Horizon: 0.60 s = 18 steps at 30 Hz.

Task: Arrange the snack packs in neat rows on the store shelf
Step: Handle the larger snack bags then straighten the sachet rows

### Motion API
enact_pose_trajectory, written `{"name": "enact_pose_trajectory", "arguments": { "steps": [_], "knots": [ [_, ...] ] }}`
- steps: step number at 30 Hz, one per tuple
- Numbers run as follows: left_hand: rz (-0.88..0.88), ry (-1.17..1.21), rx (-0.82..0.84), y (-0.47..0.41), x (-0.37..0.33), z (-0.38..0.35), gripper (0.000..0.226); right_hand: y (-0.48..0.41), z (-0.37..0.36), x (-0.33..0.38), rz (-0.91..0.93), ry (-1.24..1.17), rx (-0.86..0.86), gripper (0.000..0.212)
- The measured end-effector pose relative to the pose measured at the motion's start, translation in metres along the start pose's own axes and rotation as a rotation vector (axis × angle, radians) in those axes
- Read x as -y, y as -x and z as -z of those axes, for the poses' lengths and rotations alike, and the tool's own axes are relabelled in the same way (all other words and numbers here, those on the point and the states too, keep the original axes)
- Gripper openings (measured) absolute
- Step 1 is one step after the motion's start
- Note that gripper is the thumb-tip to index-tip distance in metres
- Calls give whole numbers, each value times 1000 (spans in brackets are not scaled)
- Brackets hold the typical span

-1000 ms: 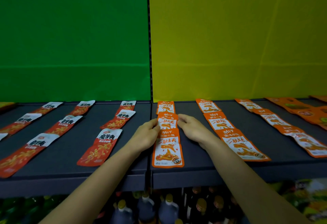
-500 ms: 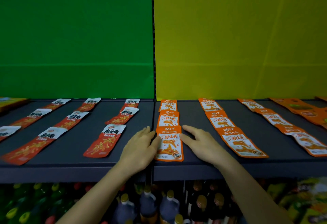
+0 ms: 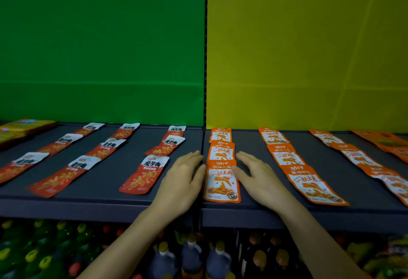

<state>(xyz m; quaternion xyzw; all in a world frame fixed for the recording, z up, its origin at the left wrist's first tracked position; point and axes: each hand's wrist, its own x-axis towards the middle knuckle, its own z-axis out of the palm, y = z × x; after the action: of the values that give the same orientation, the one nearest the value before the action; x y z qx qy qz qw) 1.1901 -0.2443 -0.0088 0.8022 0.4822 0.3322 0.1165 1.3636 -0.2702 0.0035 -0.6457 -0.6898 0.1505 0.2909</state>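
A row of three orange snack packs runs front to back in the middle of the dark shelf [image 3: 265, 208]. Its front pack [image 3: 221, 182] lies between my hands. My left hand [image 3: 184, 181] lies flat on the shelf with straight fingers against that pack's left edge. My right hand [image 3: 257, 177] lies flat against its right edge. The middle pack [image 3: 221, 152] and the back pack [image 3: 220, 135] overlap in line behind it. To the left lie rows of red and white packs, the nearest at the front [image 3: 144, 175].
More orange packs form rows to the right, the closest with its front pack [image 3: 313, 185] near my right wrist. A stack of flat yellow-orange boxes [image 3: 22, 128] sits at the far left. Green and yellow panels back the shelf. Bottles [image 3: 192, 259] stand on the level below.
Both hands slid back toward the shelf's front edge, from the row's middle pack to the sides of the front pack. The view shifted slightly.
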Motion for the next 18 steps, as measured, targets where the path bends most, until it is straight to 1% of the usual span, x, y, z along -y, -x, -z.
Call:
{"name": "enact_pose_trajectory", "arguments": {
  "steps": [1, 3, 4, 6, 8, 13, 16, 18],
  "knots": [
    [-20, 46, -74, -1, 4, 10, 37, -2, 0, 7, 17, -27, -28, 47],
    [1, 120, -187, -7, 17, 33, 27, -9, -3, 24, 29, -67, -50, 46],
    [29, 148, -220, -12, 27, 44, 26, -13, -7, 33, 36, -70, -48, 46],
    [96, 172, -221, -22, 50, 63, 26, -25, -16, 53, 47, -66, -31, 45],
    [164, 161, -159, -31, 76, 74, 30, -39, -27, 74, 26, -78, -2, 45],
    [267, 100, 99, -54, 123, 76, 38, -77, -71, 108, -135, -142, 103, 43],
    [271, 145, 208, -60, 131, 72, 42, -92, -92, 111, -242, -180, 93, 41],
    [240, 145, 240, -60, 131, 68, 42, -98, -103, 111, -268, -211, 66, 39]
  ]
}}
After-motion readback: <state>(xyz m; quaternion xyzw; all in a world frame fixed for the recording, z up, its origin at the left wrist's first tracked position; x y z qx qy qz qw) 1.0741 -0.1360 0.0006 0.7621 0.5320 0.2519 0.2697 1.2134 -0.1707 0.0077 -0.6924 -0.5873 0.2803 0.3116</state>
